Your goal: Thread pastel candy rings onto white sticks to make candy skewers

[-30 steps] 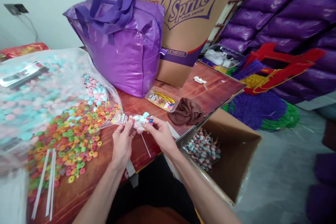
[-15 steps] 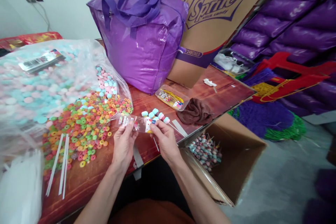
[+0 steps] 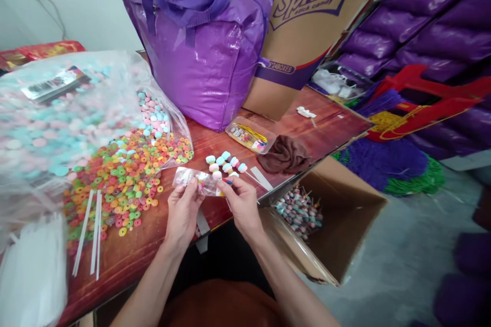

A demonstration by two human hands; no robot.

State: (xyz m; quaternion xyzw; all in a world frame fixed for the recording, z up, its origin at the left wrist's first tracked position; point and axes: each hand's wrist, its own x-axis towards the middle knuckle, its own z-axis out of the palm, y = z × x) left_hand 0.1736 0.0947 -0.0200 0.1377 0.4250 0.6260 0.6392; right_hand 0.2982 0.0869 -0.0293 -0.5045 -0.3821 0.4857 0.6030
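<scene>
A small clear printed plastic bag (image 3: 207, 186) is stretched between my two hands, above the table's front edge. My left hand (image 3: 184, 207) pinches its left part between thumb and fingers. At the other end, my right hand (image 3: 241, 202) grips the bag with thumb and fingertips. Just beyond the bag lie sticks of pink and blue marshmallow candy (image 3: 226, 161) on the table. To the left, colourful ring candies (image 3: 115, 184) are spread in a heap, with several white sticks (image 3: 94, 235) lying at its near side.
A large clear bag of pastel candies (image 3: 57, 117) covers the table's left side. A purple bag (image 3: 199, 56) stands behind, before a big carton (image 3: 307, 15). A clear case (image 3: 249, 135) and brown cloth (image 3: 284, 155) lie nearby. An open box (image 3: 345, 219) holding wrapped candy sticks stands at right.
The view has shifted slightly. The bag between my hands has tilted and now catches more light, its printed right end more covered by my right fingers. Both hands keep their hold.
</scene>
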